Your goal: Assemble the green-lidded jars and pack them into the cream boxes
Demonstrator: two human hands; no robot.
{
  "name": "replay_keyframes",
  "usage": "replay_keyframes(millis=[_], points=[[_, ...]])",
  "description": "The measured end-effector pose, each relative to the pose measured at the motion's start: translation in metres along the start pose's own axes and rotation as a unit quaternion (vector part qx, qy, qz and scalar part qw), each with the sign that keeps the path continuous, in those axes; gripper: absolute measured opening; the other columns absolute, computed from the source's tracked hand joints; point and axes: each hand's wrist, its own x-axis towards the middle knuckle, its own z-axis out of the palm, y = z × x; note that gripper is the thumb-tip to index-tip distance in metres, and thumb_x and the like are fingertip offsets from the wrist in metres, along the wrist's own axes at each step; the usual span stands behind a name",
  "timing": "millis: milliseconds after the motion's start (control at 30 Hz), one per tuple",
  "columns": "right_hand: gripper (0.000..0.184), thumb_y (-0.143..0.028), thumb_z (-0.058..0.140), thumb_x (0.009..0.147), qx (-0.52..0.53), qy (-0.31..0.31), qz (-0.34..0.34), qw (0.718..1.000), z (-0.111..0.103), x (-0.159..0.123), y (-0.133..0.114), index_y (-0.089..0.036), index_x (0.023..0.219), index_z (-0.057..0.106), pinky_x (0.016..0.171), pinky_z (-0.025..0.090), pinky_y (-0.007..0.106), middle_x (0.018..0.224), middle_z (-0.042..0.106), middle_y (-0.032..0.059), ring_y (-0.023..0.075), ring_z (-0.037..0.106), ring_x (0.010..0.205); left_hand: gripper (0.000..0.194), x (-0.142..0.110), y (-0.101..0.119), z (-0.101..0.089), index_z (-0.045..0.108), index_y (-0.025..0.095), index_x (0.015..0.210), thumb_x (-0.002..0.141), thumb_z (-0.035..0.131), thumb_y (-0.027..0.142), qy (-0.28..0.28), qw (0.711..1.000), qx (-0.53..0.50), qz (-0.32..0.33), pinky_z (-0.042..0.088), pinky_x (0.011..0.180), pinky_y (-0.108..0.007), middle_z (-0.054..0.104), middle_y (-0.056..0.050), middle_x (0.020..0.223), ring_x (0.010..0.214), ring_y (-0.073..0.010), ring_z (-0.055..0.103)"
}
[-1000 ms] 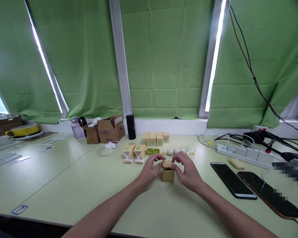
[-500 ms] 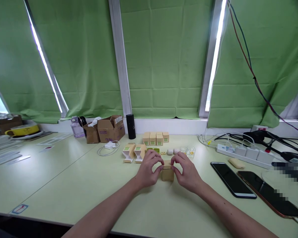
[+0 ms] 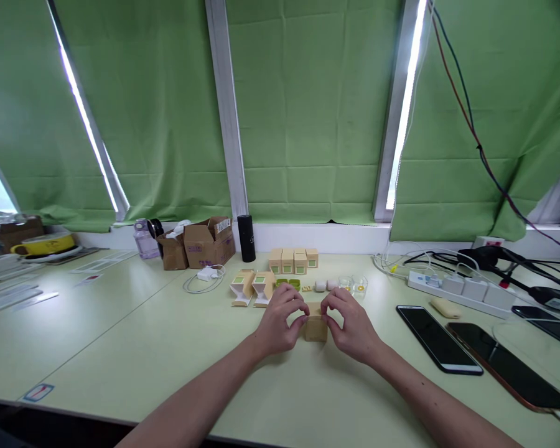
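Observation:
A small tan cardboard box (image 3: 316,328) stands on the pale green table (image 3: 121,348) in front of me. My left hand (image 3: 282,320) pinches its left top edge, and my right hand (image 3: 350,323) pinches its right top edge. Both hands' fingers are curled over the box's lid. Just behind lie two opened tan boxes with green windows (image 3: 252,287), small green trays (image 3: 287,283), white earbud cases (image 3: 325,285) and clear little cups (image 3: 353,284). A row of closed tan boxes (image 3: 293,261) stands farther back.
Two phones (image 3: 438,339) lie at the right beside a white power strip (image 3: 457,288) with cables. Brown cartons (image 3: 200,242), a black cylinder (image 3: 246,238) and a white charger (image 3: 206,274) sit at the back left. Papers and a yellow object (image 3: 42,244) are at far left.
The box's raised top flap has been pressed down flat. Both hands closed in tighter on the lid and stayed at the same spot.

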Motion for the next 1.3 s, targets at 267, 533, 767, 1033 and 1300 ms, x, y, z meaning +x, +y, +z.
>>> replay_keyframes(millis=[267, 533, 767, 1033, 1300], points=[[0.018, -0.008, 0.056, 0.081, -0.003, -0.005, -0.007, 1.0, 0.0, 0.0, 0.001, -0.025, 0.083, 0.059, 0.073, 0.047, 0.038, 0.089, 0.06, 0.0053, 0.0253, 0.058, 0.088, 0.014, 0.0, 0.001, -0.001, 0.068, 0.024, 0.084, 0.083, 0.062, 0.012, -0.007, 1.0, 0.013, 0.021, 0.046, 0.086, -0.046, 0.063, -0.009, 0.089, 0.097, -0.029, 0.05], [0.019, -0.006, 0.056, 0.079, -0.014, -0.016, -0.01, 1.0, 0.001, 0.0, 0.003, -0.024, 0.081, 0.058, 0.073, 0.045, 0.037, 0.087, 0.06, 0.0046, 0.0244, 0.057, 0.086, 0.011, -0.002, 0.0, 0.001, 0.068, 0.023, 0.08, 0.083, 0.064, 0.013, -0.007, 1.0, 0.001, 0.016, 0.046, 0.085, -0.046, 0.063, -0.009, 0.088, 0.096, -0.0286, 0.051], [0.026, -0.006, 0.058, 0.074, -0.012, -0.04, 0.016, 0.999, -0.004, 0.001, 0.004, -0.024, 0.092, 0.054, 0.075, 0.044, 0.035, 0.092, 0.06, 0.003, 0.023, 0.055, 0.087, 0.016, -0.002, -0.005, 0.008, 0.069, 0.021, 0.094, 0.092, 0.055, 0.015, 0.024, 0.998, 0.011, -0.057, 0.047, 0.085, -0.042, 0.067, -0.007, 0.086, 0.097, -0.0265, 0.053], [0.03, -0.009, 0.056, 0.077, -0.035, -0.052, 0.055, 0.996, -0.005, 0.003, 0.007, -0.025, 0.101, 0.049, 0.072, 0.042, 0.032, 0.095, 0.058, 0.0014, 0.0207, 0.056, 0.085, 0.022, -0.002, -0.019, 0.013, 0.072, 0.02, 0.092, 0.086, 0.054, 0.009, -0.001, 0.989, 0.039, -0.14, 0.05, 0.087, -0.042, 0.071, -0.008, 0.091, 0.101, -0.027, 0.057], [0.024, -0.017, 0.051, 0.086, -0.068, -0.053, 0.167, 0.982, -0.003, 0.006, 0.019, -0.027, 0.107, 0.044, 0.062, 0.036, 0.028, 0.087, 0.058, -0.0012, 0.0187, 0.058, 0.076, 0.022, -0.001, -0.019, 0.011, 0.069, 0.021, 0.086, 0.082, 0.053, 0.005, -0.008, 0.984, 0.062, -0.167, 0.05, 0.085, -0.04, 0.068, -0.007, 0.088, 0.1, -0.0261, 0.058]])
